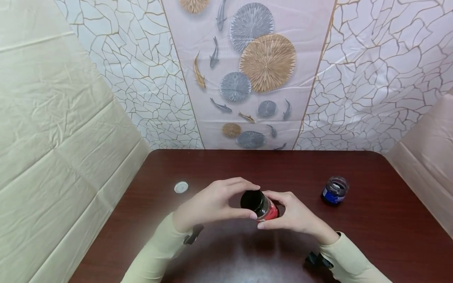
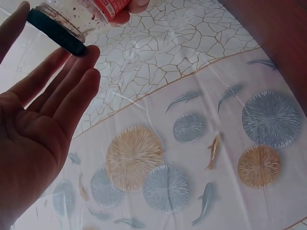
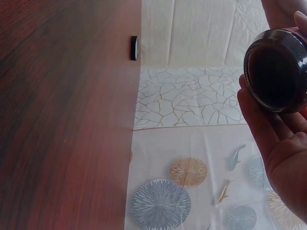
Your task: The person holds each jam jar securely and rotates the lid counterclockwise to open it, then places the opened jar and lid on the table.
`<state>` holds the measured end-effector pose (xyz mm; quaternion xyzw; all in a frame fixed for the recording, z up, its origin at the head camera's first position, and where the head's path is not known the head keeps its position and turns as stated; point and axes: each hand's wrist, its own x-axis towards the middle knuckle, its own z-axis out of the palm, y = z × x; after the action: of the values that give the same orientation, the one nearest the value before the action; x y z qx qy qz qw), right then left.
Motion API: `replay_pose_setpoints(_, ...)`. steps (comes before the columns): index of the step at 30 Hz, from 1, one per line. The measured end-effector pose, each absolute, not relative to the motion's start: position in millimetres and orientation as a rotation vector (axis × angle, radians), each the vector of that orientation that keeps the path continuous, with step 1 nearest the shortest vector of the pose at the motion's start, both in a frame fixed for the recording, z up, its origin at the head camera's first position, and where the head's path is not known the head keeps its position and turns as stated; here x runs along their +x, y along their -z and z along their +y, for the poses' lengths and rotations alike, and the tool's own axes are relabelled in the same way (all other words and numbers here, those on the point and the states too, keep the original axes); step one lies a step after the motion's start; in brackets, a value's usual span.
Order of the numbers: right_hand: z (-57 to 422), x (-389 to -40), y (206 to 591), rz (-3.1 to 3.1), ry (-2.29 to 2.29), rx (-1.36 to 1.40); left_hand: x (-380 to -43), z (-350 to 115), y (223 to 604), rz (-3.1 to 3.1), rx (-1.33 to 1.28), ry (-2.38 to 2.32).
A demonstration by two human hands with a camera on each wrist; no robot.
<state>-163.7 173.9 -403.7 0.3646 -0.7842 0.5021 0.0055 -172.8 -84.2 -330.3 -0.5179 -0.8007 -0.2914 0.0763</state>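
Note:
A glass jar [image 1: 271, 211] with a red label is held tilted above the table, its black lid [image 1: 252, 199] facing left. My left hand [image 1: 219, 202] grips that lid, thumb and fingertips on opposite sides of its rim. Around the jar's body curls my right hand [image 1: 295, 214]. In the left wrist view the lid [image 2: 56, 31] sits over the jar's mouth; how tightly cannot be told. Reddish bits cling inside the glass [image 2: 79, 17]. The right wrist view shows the jar's dark round base [image 3: 273, 76].
On the table's right side stands a small lidless glass jar [image 1: 334, 191] with a blue label and dark contents. A loose lid [image 1: 181, 187] lies at the left, pale inside up. Patterned cloth [image 1: 247, 118] hangs behind the dark wooden table [image 1: 219, 163].

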Motion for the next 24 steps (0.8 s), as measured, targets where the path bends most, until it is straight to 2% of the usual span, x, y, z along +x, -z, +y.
replay_pose_setpoints(14,174.0,-165.0,404.3,-2.471,-1.575,1.121,-169.3,-80.8,331.9,-2.433,-1.399,0.783)
replay_pose_setpoints(24,173.2,-166.0,405.9,-2.450,-1.575,1.153,-173.0,-88.5,328.9,-2.366,-1.663,0.826)
